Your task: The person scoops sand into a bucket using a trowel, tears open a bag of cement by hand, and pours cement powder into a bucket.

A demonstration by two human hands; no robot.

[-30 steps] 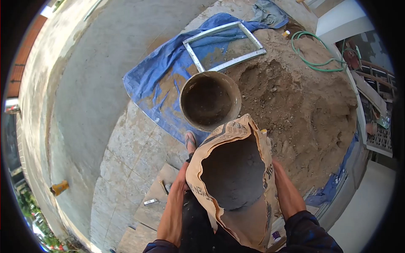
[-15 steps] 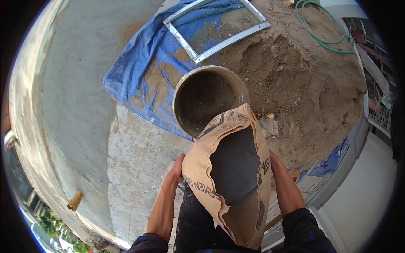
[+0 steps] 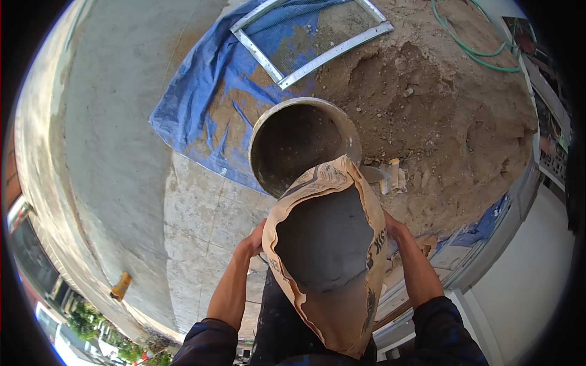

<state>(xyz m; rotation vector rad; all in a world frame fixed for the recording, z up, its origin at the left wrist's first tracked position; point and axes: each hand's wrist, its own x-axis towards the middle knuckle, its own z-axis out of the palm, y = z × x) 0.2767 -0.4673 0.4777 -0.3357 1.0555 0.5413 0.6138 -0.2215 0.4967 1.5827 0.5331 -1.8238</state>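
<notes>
A large brown paper cement bag (image 3: 326, 174), torn open along its upper side, is held in front of my legs. Grey cement powder (image 3: 326, 238) shows through the opening. My left hand (image 3: 253, 236) grips the bag's left side and my right hand (image 3: 395, 229) its right side; the fingers of both are partly hidden by the bag. Just beyond the bag's far end stands a round bucket (image 3: 351, 131) with dirty inner walls. That far end overlaps the bucket's near rim in view; whether they touch I cannot tell.
A metal-framed mesh sieve (image 3: 336, 55) lies on the blue tarp (image 3: 183, 116). Brown sand (image 3: 439, 134) is heaped right of the bucket, with a green hose (image 3: 488, 65) behind. A yellowish object (image 3: 394, 168) beside a grey blade lies near the bag. Another yellow object (image 3: 121, 287) is at left.
The bag's mouth gapes wider and more cement powder shows. Its far end has shifted slightly left and toward me, uncovering the grey blade. Both hands keep their hold.
</notes>
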